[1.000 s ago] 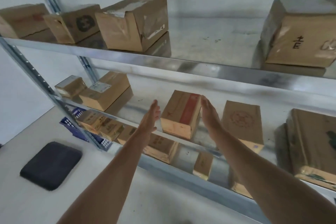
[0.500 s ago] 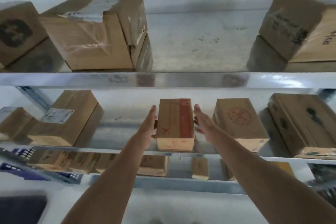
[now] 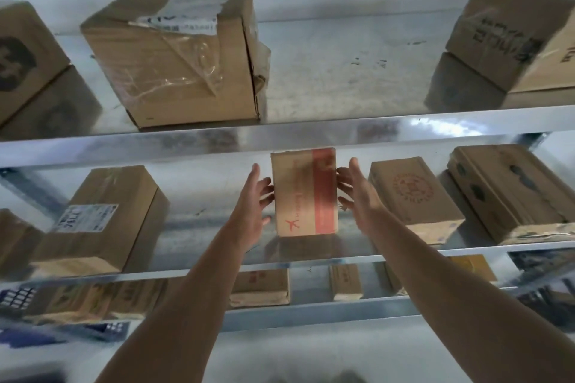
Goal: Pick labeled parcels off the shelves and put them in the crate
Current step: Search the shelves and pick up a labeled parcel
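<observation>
parcel with red stripe (image 3: 305, 193) lying flat on the middle shelf (image 3: 311, 261), long side running front to back, a red band down its right half and a small red plane mark near the front left corner. left hand (image 3: 253, 205) at its left side, fingers spread wide, fingertips touching or just beside the cardboard; cannot tell if it grips. right hand (image 3: 357, 196) mirrors it on the right side, fingers spread, tips at the red band's edge; contact unclear. just right of the parcel, a flat box with a round red stamp (image 3: 412, 193), then a dark-printed box (image 3: 510, 193). to the left, well apart, a box with a white label (image 3: 102, 218). top shelf (image 3: 280, 137) carries a large taped box (image 3: 177, 50). smaller boxes on the lower shelf, blurred.
</observation>
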`<state>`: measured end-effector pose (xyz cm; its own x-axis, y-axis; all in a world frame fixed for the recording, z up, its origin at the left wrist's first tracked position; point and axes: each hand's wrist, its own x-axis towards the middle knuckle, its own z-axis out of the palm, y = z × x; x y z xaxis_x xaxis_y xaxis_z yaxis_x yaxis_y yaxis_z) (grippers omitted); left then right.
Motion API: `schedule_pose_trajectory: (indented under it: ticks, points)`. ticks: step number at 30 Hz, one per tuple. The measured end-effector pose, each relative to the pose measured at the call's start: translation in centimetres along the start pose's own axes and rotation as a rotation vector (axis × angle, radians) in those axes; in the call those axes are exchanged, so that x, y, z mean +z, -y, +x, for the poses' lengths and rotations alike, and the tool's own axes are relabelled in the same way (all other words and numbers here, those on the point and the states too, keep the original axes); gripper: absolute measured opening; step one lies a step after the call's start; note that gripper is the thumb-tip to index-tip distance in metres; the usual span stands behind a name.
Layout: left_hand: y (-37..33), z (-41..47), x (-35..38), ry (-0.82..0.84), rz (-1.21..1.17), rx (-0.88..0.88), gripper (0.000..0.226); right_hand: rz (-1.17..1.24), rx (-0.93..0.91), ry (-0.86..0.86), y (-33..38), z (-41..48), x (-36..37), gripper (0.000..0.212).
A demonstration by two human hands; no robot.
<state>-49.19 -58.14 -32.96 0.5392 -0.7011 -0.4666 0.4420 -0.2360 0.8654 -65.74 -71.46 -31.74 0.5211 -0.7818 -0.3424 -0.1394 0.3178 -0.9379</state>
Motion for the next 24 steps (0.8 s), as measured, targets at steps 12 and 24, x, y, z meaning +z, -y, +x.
schedule_pose_trajectory:
  ticks: [12,24]
  points:
    - [0.8,0.1,-0.6,-0.033,-0.003,-0.028,0.065,-0.001,0.069,0.006,-1.4,0.8,-0.9,0.077]
    - [0.5,-0.3,-0.8,-0.058,-0.112,0.04,0.077,-0.018,0.02,0.033,-0.7,1.8,-1.3,0.076]
